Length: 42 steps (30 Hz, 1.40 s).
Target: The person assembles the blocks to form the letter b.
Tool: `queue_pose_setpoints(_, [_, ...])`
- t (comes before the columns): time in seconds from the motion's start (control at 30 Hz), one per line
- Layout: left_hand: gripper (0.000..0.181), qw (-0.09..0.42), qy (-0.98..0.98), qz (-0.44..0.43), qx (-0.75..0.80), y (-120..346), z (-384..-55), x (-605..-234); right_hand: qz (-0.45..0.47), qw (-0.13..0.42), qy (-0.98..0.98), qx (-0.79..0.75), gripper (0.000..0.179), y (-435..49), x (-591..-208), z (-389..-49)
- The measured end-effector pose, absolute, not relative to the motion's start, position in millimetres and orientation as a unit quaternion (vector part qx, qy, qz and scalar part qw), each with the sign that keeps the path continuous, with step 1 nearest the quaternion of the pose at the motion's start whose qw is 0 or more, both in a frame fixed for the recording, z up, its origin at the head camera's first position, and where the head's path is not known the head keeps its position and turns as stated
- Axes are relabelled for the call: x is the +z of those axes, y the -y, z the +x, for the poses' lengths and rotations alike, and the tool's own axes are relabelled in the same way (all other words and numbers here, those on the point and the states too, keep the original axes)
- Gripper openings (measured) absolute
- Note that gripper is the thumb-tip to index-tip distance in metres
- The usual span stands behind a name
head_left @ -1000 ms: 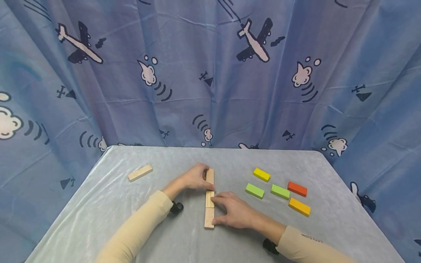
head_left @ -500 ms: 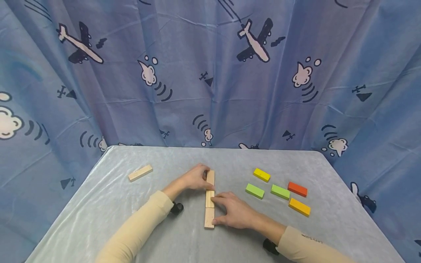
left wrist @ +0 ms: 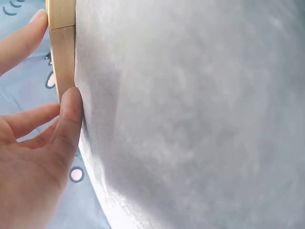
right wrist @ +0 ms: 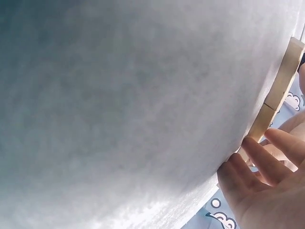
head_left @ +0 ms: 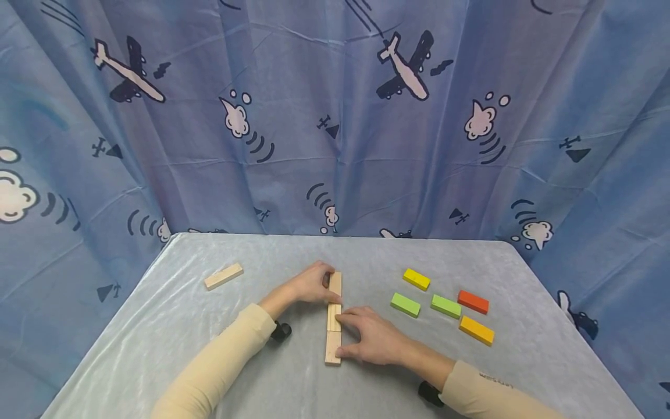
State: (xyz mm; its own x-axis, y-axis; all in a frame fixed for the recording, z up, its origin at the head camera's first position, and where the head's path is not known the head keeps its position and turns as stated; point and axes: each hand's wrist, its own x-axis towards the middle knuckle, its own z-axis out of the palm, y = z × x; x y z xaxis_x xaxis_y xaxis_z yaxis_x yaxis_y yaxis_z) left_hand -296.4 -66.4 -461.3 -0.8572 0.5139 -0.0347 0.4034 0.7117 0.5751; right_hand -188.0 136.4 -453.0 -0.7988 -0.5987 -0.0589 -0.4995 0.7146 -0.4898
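In the head view, plain wooden blocks lie end to end in a row in the middle of the table. My left hand (head_left: 312,283) holds the far wooden block (head_left: 336,282), its thumb over the near end. In the left wrist view, fingers lie on both sides of the wood (left wrist: 64,55). My right hand (head_left: 378,336) touches the row's right edge, forefinger at the middle block (head_left: 331,322) and thumb on the near block (head_left: 332,344). Its fingertips (right wrist: 252,145) meet the row in the right wrist view.
One plain wooden block (head_left: 223,276) lies apart at the left. On the right are a yellow block (head_left: 416,279), green blocks (head_left: 405,305), a red block (head_left: 473,301) and an orange block (head_left: 477,330). A blue patterned curtain (head_left: 293,145) hangs behind the table.
The far block has slid slightly toward me, with my left hand moving along with it. My right hand has stayed almost still, and the coloured blocks have not moved.
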Motion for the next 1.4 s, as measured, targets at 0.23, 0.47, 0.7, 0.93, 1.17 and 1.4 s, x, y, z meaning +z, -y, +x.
queue_pose_setpoints(0.23, [0.067, 0.088, -0.919, 0.258, 0.286, 69.1, -295.4, -457.9, -0.289, 0.11, -0.921, -0.235, 0.071, -134.8, -453.6, -188.9])
queue_pose_setpoints(0.47, [0.058, 0.083, -0.921, 0.253, 0.285, 75.2, -291.7, -452.3, -0.297, 0.091, -0.92, -0.239, 0.07, -134.3, -454.7, -191.4])
queue_pose_setpoints(0.7, [0.052, 0.081, -0.923, 0.245, 0.285, 84.5, -287.3, -444.4, -0.285, 0.092, -0.924, -0.238, 0.071, -133.1, -453.8, -193.2])
queue_pose_setpoints(0.93, [0.046, 0.082, -0.923, 0.229, 0.297, 107.0, -290.2, -441.0, -0.275, 0.091, -0.929, -0.231, 0.072, -132.3, -454.2, -192.0])
queue_pose_setpoints(1.17, [0.04, 0.045, -0.928, 0.221, 0.296, 139.0, -290.7, -433.5, -0.268, 0.098, -0.931, -0.226, 0.073, -132.1, -453.5, -191.1])
queue_pose_setpoints(1.4, [0.032, -0.003, -0.939, 0.193, 0.284, 173.6, -288.8, -429.2, -0.269, 0.098, -0.931, -0.227, 0.072, -132.4, -453.3, -188.3])
